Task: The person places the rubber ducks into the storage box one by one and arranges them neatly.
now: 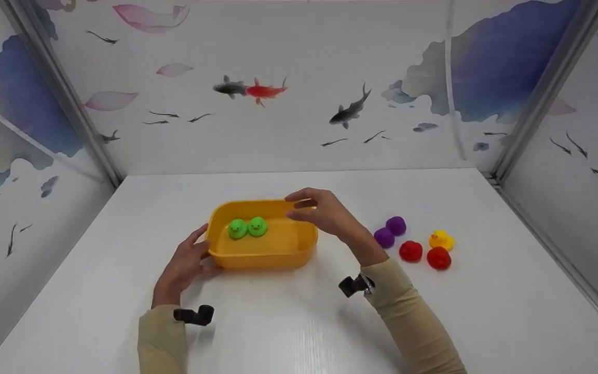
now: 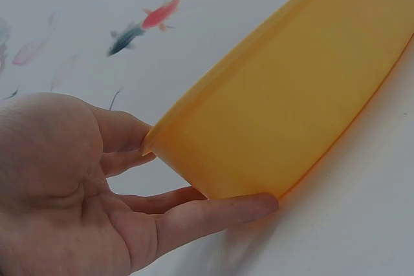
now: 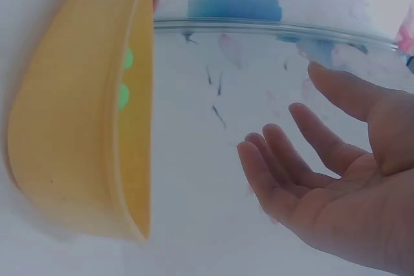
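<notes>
a: nearest first. what's closest?

b: two tan sleeves (image 1: pixel 413 311), a small black device (image 1: pixel 195 315) at the left cuff, another black device (image 1: pixel 356 285) at the right. white worktop (image 1: pixel 278 322) beneath.

a: left grip (image 1: pixel 184 265)?

b: at the left end of the yellow tub (image 1: pixel 260 261). thumb laid along the near wall, fingers at the end; that corner is pinched between them.

a: tub's position?

b: on the worktop, left of centre, long side facing the person.

a: off to the right?

b: loose cluster, well apart from the tub. two rounded red pieces (image 1: pixel 439 258) in front, a yellow duck (image 1: pixel 442 240) just behind the right-hand one. farther back and left, two purple pieces (image 1: pixel 384 238), side by side.

a: inside the tub?

b: two green ducks (image 1: pixel 257 226), next to each other, left of the middle.

a: right grip (image 1: pixel 325 213)?

b: above the tub's far right corner. fingers spread and slightly bent, thumb apart, holding nothing. right wrist view shows it clear of the tub.

a: farthest?

b: pale back panel (image 1: pixel 288 140): a black fish and a red fish (image 1: pixel 266 91) painted nose to tail, a lone dark fish (image 1: pixel 351 109) to their right.
</notes>
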The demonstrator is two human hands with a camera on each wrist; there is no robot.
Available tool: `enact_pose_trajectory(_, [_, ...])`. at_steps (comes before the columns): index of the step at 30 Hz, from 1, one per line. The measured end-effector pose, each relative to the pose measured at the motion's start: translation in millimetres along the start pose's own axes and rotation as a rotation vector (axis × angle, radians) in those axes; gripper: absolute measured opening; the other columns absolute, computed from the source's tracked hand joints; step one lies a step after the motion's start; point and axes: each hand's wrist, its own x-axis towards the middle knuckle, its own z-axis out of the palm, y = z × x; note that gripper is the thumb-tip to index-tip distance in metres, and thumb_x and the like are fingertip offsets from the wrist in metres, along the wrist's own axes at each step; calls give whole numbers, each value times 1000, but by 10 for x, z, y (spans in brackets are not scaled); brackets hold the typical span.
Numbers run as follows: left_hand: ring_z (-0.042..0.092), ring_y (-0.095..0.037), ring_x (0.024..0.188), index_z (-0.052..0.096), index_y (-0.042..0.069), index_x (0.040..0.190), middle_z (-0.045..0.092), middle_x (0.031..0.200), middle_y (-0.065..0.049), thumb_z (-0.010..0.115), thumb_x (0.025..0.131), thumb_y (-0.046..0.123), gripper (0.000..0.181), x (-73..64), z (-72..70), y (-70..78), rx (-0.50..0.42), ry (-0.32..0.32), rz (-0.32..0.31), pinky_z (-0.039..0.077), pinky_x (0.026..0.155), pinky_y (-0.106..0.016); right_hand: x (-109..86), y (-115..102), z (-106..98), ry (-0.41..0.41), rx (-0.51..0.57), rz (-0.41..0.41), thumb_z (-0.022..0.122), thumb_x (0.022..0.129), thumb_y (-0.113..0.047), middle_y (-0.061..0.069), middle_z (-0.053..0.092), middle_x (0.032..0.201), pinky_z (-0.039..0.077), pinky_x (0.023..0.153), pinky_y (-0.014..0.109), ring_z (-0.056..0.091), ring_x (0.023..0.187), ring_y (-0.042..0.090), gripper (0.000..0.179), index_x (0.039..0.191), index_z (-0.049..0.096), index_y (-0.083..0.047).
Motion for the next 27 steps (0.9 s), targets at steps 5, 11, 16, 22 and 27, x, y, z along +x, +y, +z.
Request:
enact_pose_trajectory(5, [52, -34, 135, 12, 27, 163, 38, 159, -19, 35, 108, 26, 59, -9, -14, 7, -2, 4, 3, 56, 100, -41, -142, 30, -168, 62, -17, -6, 72, 93, -26, 4, 62, 138, 53, 105, 39, 61, 128, 24, 36, 128, 67, -18])
enact_pose_trajectory(11, [51, -36, 137, 12, 26, 163, 37, 160, -20, 36, 109, 26, 59, 3, -10, -11, 11, 4, 9, 58, 97, -39, -220, 147, -333, 126, -22, 12, 70, 94, -27, 4, 62, 138, 52, 107, 40, 61, 128, 25, 38, 130, 64, -16])
enact_pose_trajectory(16, [48, -37, 139, 11, 26, 163, 35, 161, -20, 35, 109, 25, 59, -1, -10, 10, -7, -8, 14, 56, 100, -41, -254, 238, -476, 168, -49, -3, 68, 95, -30, 6, 64, 136, 52, 107, 42, 62, 125, 26, 38, 130, 65, -16])
enact_pose_trajectory(22, [51, -34, 136, 13, 28, 162, 38, 159, -18, 37, 109, 28, 58, 12, -8, -4, -12, 3, 1, 57, 99, -38, -291, 360, -717, 217, -72, -2, 68, 95, -34, 5, 66, 133, 51, 109, 42, 61, 126, 25, 39, 129, 65, -16])
enact_pose_trajectory(27, [52, -34, 136, 13, 28, 162, 39, 159, -18, 37, 109, 29, 58, 24, -9, -18, 0, 11, -3, 58, 98, -38, -328, 497, -956, 255, -38, 21, 68, 95, -39, 5, 63, 135, 47, 113, 44, 58, 129, 25, 42, 131, 64, -18])
